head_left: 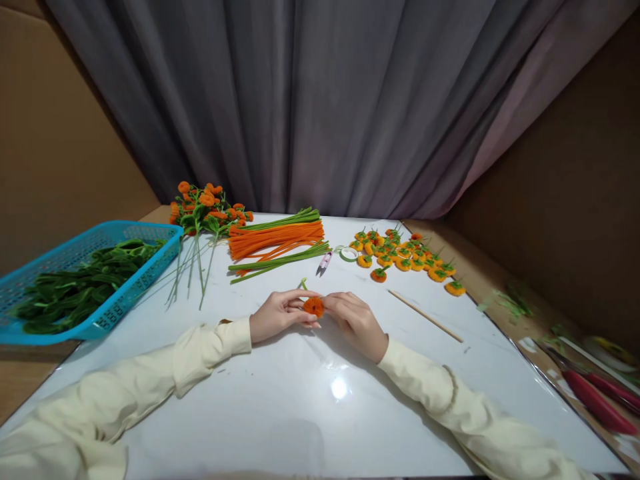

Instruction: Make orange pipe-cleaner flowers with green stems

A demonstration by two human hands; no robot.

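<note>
Between the fingertips of my left hand point(283, 313) sits a fuzzy orange pipe-cleaner flower point(314, 307), its round face with a dark centre turned toward me. A short green stem piece point(303, 283) shows just beyond it. My right hand point(357, 321) comes in from the other side, thumb and fingers pinched together at the flower's right edge. Its fingertips are partly hidden, so I cannot see whether they grip the petals or only touch them. Past my hands lie small pink-handled snips point(324, 263) and a roll of tape point(349, 254).
A blue basket point(175, 233) with green leaves stands left. Orange pipe cleaners point(280, 239), green ones point(293, 217) and stemmed orange flowers point(207, 199) lie behind. Several flower heads point(404, 264), a wooden stick point(425, 315) and red-handled pliers point(597, 402) are on the right.
</note>
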